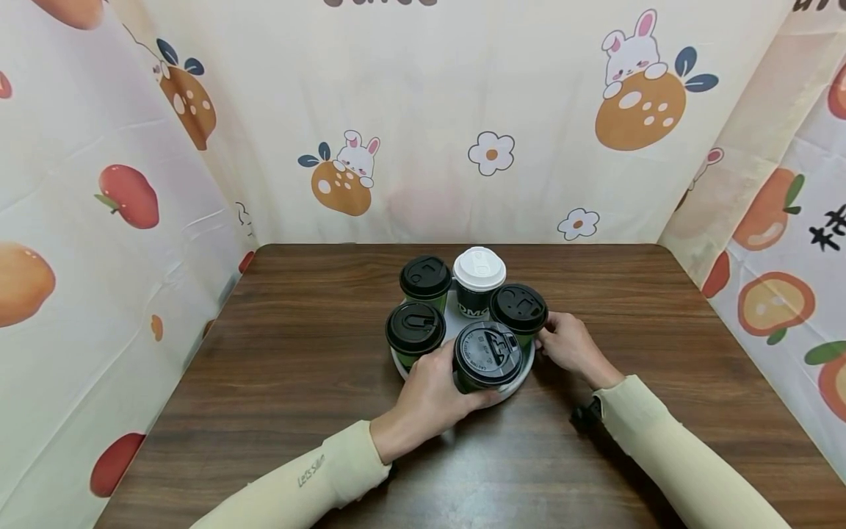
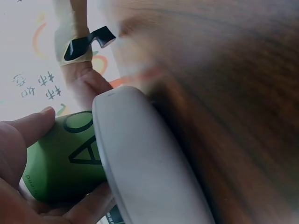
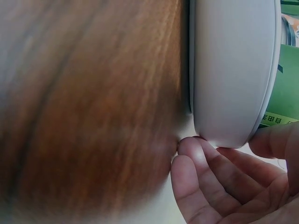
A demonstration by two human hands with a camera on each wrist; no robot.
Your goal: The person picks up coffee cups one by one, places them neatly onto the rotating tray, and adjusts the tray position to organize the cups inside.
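Note:
A round white tray [image 1: 454,320] with a thick side wall stands on the table, bearing several lidded paper cups. My left hand [image 1: 429,386] grips the nearest one, a green coffee cup [image 1: 487,355] with a black lid. The left wrist view shows fingers and thumb around its green side [image 2: 65,154]. At the tray's right edge, my right hand [image 1: 570,344] holds the rim, thumb at the top edge and fingertips against the outer wall [image 3: 233,70]. Around the gripped cup stand black-lidded cups [image 1: 415,328] and one white-lidded cup [image 1: 479,269].
The brown wooden table [image 1: 317,353] extends around the tray on all sides. Behind it hangs a cream cloth [image 1: 423,110] printed with rabbits and fruit. More printed cloth [image 1: 66,294] borders the left and right sides. A black strap device [image 1: 584,416] sits at the right wrist.

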